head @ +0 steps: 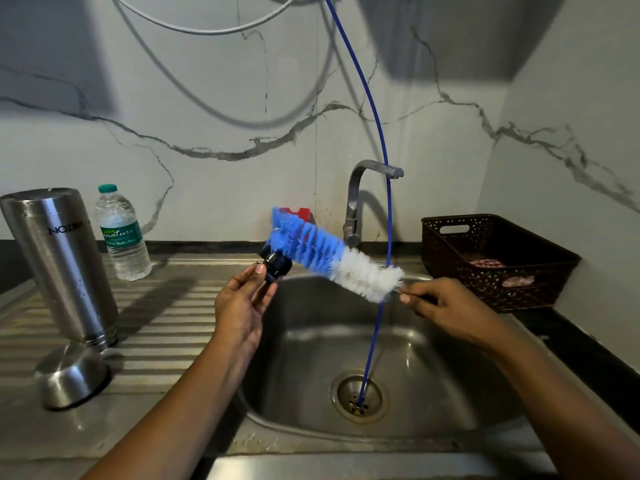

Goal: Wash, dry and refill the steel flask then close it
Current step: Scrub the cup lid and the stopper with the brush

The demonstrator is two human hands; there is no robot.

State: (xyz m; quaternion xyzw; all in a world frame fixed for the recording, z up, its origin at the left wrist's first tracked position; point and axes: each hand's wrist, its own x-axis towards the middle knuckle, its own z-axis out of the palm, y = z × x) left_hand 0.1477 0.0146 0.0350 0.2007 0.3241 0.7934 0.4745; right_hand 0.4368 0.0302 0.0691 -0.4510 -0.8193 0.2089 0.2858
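The steel flask [62, 261] stands upside down on the ribbed drainboard at the left. Its steel cup lid [71, 375] lies mouth down in front of it. My left hand [242, 306] pinches the flask's dark blue stopper [275, 266] above the sink's left edge. My right hand [446, 306] grips the handle of a blue and white bottle brush [332, 258], whose blue bristles press against the stopper. A plastic water bottle [121, 233] with a green cap stands behind the flask.
The steel sink [450, 375] lies below my hands, with a thin blue tube [379, 133] hanging from above into its drain [360, 398]. The tap [360, 199] stands at the back. A dark plastic basket [491, 261] holding cloths sits at the right.
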